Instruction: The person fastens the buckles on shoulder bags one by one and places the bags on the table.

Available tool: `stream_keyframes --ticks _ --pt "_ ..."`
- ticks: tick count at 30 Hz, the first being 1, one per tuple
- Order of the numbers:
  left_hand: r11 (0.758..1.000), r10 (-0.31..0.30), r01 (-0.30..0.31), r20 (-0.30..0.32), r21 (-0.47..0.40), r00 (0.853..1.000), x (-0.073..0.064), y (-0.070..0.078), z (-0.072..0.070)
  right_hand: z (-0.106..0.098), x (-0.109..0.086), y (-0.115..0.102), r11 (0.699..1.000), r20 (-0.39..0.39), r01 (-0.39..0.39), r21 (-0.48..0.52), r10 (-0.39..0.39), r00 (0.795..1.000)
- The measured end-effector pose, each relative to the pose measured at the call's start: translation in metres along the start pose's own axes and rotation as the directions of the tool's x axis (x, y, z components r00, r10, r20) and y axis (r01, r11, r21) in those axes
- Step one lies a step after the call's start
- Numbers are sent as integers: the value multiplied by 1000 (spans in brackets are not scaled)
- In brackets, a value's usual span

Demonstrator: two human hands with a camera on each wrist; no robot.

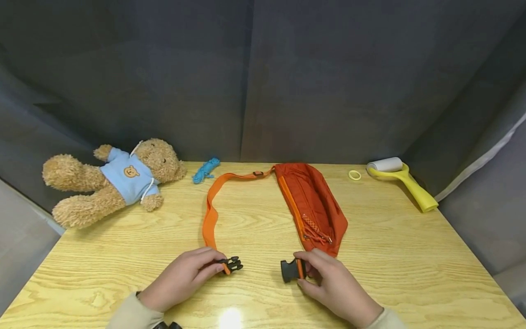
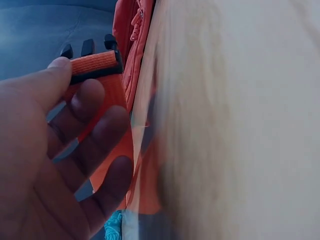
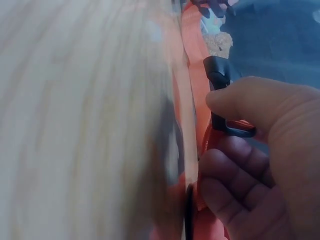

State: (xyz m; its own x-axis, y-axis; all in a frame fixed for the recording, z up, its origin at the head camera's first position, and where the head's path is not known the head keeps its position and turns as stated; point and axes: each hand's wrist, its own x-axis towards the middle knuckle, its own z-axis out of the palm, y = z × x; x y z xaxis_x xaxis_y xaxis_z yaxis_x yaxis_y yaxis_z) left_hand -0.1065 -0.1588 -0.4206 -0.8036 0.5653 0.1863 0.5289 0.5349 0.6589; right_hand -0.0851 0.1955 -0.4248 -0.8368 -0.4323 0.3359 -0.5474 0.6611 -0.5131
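Note:
An orange-red waist bag (image 1: 312,201) lies on the table, its orange strap (image 1: 209,214) curving round to the left. My left hand (image 1: 186,274) pinches the black pronged buckle half (image 1: 235,264) at the strap's end, prongs pointing right; the left wrist view shows thumb and index finger on this pronged buckle half (image 2: 95,67). Facing it across a gap, the black socket buckle half (image 1: 290,270) is held between thumb and fingers of my right hand (image 1: 333,283). In the right wrist view the thumb presses on the socket buckle half (image 3: 218,95). The two halves are apart.
A teddy bear (image 1: 127,183) in a blue top lies at the left. Near the back edge are a bundle of blue cord (image 1: 206,171), a pale yellow ring (image 1: 354,175) and a lint roller (image 1: 404,176) with a yellow handle. Dark cloth (image 1: 246,82) hangs behind the table.

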Motion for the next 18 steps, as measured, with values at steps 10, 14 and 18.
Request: stream_keyframes --ticks 10,14,18 --pt "999 -22 23 26 -23 999 7 0 6 4 3 -2 999 -7 10 42 -10 1000" --pt "997 -37 40 43 -66 998 9 0 8 5 4 -3 999 -6 3 54 -2 1000" --pt "992 -51 58 63 -109 997 11 0 11 7 5 -5 998 -14 10 70 -9 1000"
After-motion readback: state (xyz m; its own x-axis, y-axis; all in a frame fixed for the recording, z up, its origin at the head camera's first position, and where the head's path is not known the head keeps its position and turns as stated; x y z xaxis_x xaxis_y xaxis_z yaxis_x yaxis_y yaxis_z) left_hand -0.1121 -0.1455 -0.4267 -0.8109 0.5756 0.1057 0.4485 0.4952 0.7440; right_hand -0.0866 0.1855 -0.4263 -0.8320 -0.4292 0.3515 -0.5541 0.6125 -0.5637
